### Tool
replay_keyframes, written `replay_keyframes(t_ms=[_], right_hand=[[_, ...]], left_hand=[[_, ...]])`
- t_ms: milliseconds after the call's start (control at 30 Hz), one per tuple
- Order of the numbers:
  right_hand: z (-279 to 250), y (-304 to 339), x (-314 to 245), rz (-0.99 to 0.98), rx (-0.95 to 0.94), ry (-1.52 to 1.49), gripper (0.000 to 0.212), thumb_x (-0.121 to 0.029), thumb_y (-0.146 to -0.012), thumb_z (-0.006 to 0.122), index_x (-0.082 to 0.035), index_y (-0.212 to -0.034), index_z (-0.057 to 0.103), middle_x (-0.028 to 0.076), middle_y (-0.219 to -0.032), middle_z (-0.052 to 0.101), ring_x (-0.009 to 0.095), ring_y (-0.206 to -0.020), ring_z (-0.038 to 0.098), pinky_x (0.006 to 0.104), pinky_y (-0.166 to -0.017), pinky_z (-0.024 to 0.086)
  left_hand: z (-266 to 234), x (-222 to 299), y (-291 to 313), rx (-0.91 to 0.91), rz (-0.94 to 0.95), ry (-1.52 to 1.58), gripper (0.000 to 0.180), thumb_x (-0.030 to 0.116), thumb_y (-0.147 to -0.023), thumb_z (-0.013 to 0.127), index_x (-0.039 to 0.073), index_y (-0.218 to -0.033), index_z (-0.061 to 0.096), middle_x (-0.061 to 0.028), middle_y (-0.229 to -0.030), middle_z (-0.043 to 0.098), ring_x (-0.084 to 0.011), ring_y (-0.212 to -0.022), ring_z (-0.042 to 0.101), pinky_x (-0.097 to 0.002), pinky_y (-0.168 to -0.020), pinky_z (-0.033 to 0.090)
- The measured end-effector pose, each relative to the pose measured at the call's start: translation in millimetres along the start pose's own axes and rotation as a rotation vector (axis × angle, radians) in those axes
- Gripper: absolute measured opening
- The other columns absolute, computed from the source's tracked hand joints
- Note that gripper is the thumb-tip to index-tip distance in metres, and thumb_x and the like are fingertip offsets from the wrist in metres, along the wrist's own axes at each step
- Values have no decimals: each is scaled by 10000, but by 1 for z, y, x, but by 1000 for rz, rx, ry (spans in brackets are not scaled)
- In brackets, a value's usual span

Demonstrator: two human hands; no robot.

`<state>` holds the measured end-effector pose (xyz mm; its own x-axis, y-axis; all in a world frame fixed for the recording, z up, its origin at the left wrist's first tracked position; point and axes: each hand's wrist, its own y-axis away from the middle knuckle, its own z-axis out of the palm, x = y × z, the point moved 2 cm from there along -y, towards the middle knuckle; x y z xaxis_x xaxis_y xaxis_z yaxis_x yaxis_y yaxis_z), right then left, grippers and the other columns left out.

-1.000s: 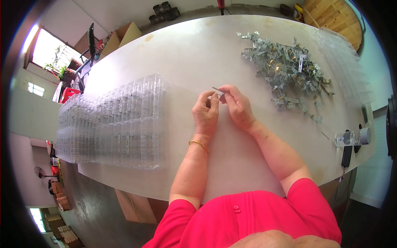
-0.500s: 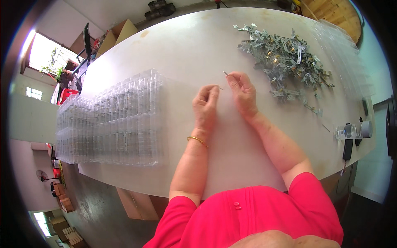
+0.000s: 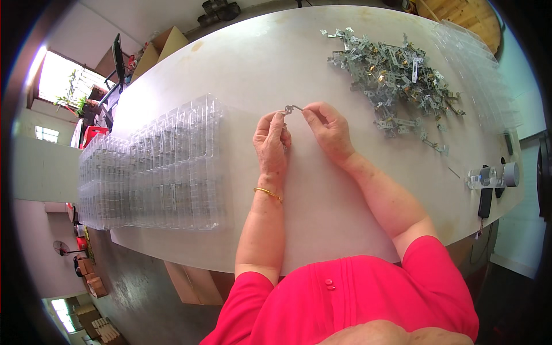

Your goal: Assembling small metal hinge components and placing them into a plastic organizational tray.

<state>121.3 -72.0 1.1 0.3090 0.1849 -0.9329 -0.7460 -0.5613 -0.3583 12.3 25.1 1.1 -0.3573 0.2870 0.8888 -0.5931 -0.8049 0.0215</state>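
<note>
Over the middle of the table, my left hand (image 3: 271, 142) is closed in a pinch on a small grey metal bracket (image 3: 289, 109) that stands out above the fingertips. Just to its right, my right hand (image 3: 332, 131) pinches a thin dark end that meets the bracket. Whether that end belongs to the bracket or to a separate pin, I cannot tell. A heap of similar metal brackets (image 3: 397, 75), some with brass-coloured bits, lies beyond my right hand. Left of my left hand stands a stack of clear plastic trays (image 3: 178, 155) with metal parts inside.
More clear plastic trays (image 3: 474, 75) lie at the far right edge. Near the right edge are a clear bottle with a grey lid (image 3: 509, 175), a dark phone-like object (image 3: 485, 202) and a thin rod (image 3: 454, 172). The pale table (image 3: 259, 63) has a curved-looking rim.
My hands have turned and the left one has shifted slightly left. The bracket now shows between them, where before each hand showed only a small tip. The view has shifted slightly.
</note>
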Motion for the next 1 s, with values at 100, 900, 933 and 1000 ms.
replay_keyframes(t_ms=[100, 900, 933, 1000], right_hand=[[0, 0, -2, -7, -4, 17, 46, -87, -937, 680, -45, -926, 666, 12, -799, 610, 88, -680, 531, 256, -618, 461], [-1, -1, 2, 305, -272, -230, 222, -76, -1027, 474, -34, -1170, 639, 50, -908, 678, 101, -748, 647, 239, -657, 537], [-2, -2, 5, 331, -293, -231, 247, -63, -1022, 444, -16, -1169, 638, 53, -927, 682, 106, -770, 654, 247, -681, 545], [-9, -6, 6, 348, -321, -261, 262, -69, -1012, 434, -6, -1162, 640, 54, -943, 685, 108, -798, 654, 255, -715, 544]], left_hand=[[0, 0, -1, 14, -3, -24, 156, 179, -1003, 618, 29, -1039, 643, 21, -661, 511, -63, -553, 446, -221, -507, 373], [8, -5, 6, -43, 208, -381, 118, 126, -972, 649, 21, -1017, 679, 7, -773, 650, -42, -697, 539, -233, -602, 447], [9, -4, 7, -22, 215, -391, 118, 126, -972, 649, 21, -1017, 679, 7, -773, 650, -42, -697, 539, -233, -602, 447], [14, -4, 7, -77, 183, -449, 103, 101, -978, 639, 12, -1026, 655, 19, -801, 653, -29, -727, 554, -207, -618, 437]])
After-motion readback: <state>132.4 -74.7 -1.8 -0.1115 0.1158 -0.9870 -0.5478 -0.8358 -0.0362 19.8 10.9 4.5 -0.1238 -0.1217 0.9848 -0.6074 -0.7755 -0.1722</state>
